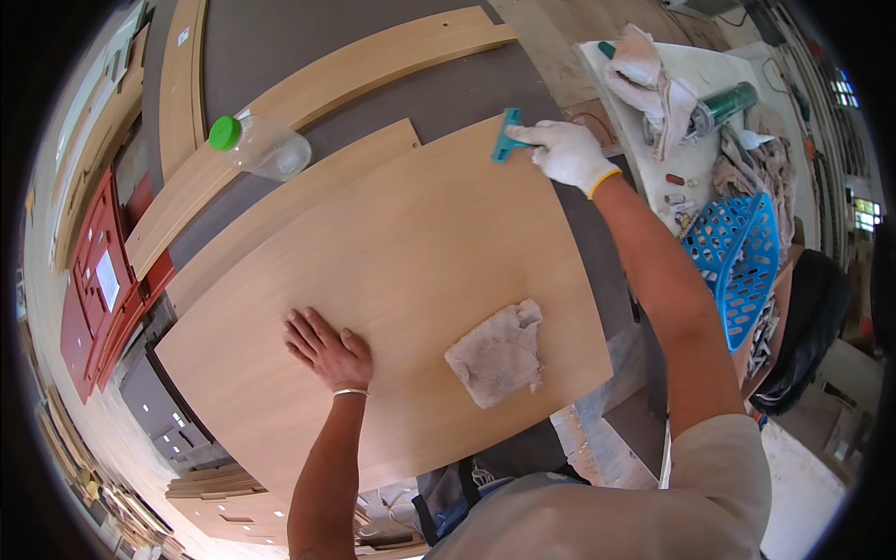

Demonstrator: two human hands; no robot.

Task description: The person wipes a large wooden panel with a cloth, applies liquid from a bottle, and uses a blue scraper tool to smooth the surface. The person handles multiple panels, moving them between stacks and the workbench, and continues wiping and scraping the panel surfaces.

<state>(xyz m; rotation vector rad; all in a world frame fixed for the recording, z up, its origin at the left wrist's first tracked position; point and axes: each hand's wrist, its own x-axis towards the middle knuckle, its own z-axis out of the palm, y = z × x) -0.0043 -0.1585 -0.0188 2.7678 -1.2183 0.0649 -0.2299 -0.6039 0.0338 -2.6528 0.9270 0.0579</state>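
Scraper (508, 137) is clenched in our gloved right hand (567, 152) at the wood panel's (401, 261) far corner. Bare left hand (327, 350) lies flat, holding nothing. We'd keep the blade low and press steady.

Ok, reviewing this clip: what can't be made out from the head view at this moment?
- Teal scraper: its handle is wrapped by the gloved right hand, so its full shape stays unseen.
- Wooden panel: the near edge is hidden by the person's own body and forearms.
- Small items on the white side table: too small and bent by the fisheye rim.
- Blue basket: its contents can't be told through the holes.
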